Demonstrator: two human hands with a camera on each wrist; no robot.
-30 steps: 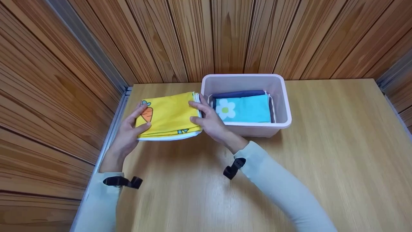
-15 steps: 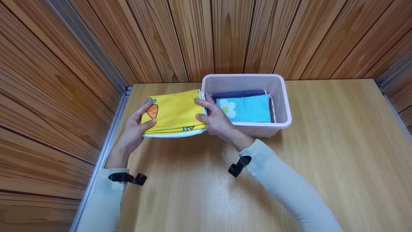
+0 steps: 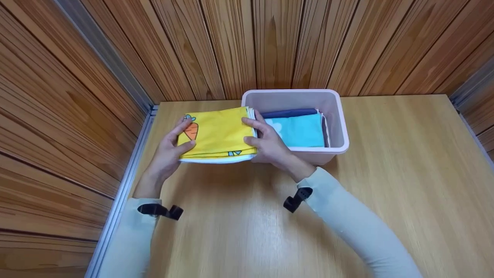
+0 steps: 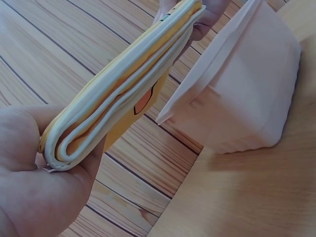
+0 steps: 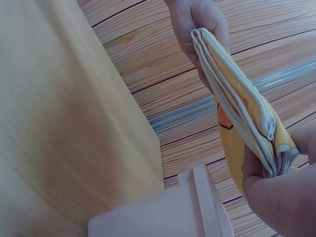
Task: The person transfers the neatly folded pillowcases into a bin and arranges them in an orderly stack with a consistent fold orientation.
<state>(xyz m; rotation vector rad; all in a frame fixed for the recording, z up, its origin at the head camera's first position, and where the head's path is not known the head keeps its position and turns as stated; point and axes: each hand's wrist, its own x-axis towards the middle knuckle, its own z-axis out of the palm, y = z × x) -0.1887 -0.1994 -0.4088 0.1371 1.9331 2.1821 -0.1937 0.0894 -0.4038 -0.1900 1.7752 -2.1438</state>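
Note:
A folded yellow cushion cover [image 3: 222, 131] with carrot prints and white edges is held up over the table. My left hand [image 3: 168, 150] grips its left end, thumb on top and fingers underneath. At the right end my right hand [image 3: 274, 146] pinches the layers; there the right wrist view shows a zip pull [image 5: 271, 129]. Its right end overlaps the near left corner of a pale pink bin [image 3: 335, 104] in the head view. Inside the bin lies a folded turquoise cloth [image 3: 305, 131] with a flower print, partly hidden by my right hand.
Behind the turquoise cloth, a navy folded cloth [image 3: 289, 113] lies in the bin. The bin stands at the back of the wooden table [image 3: 393, 173], close to the plank wall [image 3: 274, 42]. A metal rail [image 3: 127, 170] runs along the left side.
Both hands have moved right and slightly away from the body with the yellow cushion cover, whose right end now covers more of the bin's left side and the flower print.

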